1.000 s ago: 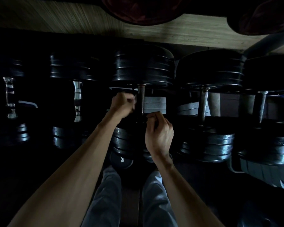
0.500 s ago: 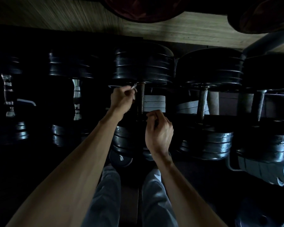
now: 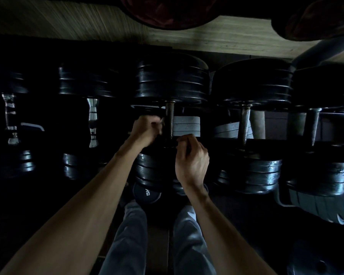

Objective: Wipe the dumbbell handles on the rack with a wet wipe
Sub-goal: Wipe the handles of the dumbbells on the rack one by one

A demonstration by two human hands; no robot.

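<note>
At twelve o'clock we see a wooden floor (image 3: 216, 39), and at six, grey trousers (image 3: 131, 241).

five racked dumbbells (image 3: 172, 124), two hands (image 3: 191, 161)

Single view, head-worn wide-angle camera. Looks forward and steeply down along both forearms at a dim row of dumbbells (image 3: 172, 124), close range. Own trouser legs (image 3: 131, 239) at bottom edge; wooden floor (image 3: 216, 42) along top.

Both fists, left hand (image 3: 145, 130) and right hand (image 3: 191, 161), flank the middle dumbbell handle (image 3: 169, 121) (dim, partly blurred).
</note>
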